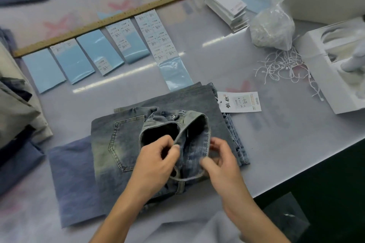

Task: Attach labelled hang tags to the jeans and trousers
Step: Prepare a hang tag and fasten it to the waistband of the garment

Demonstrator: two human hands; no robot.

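Note:
Folded washed-blue jeans (122,140) lie on the table in front of me, waistband turned up and open. My left hand (158,162) pinches the inner edge of the waistband between thumb and forefinger. My right hand (221,160) curls round the waistband's right side. A white labelled hang tag (240,102) rests on the table just past the jeans' right edge. More hang tags sit in a stack (227,6) at the back. Loose white strings (284,67) are scattered on the right.
Blue label-sheet strips (88,53) lie in a row under a wooden ruler (118,17). A clear bag (273,29) and white boxes (335,69) stand at right. Folded garments (17,104) pile at left. The table edge (308,167) runs diagonally at right.

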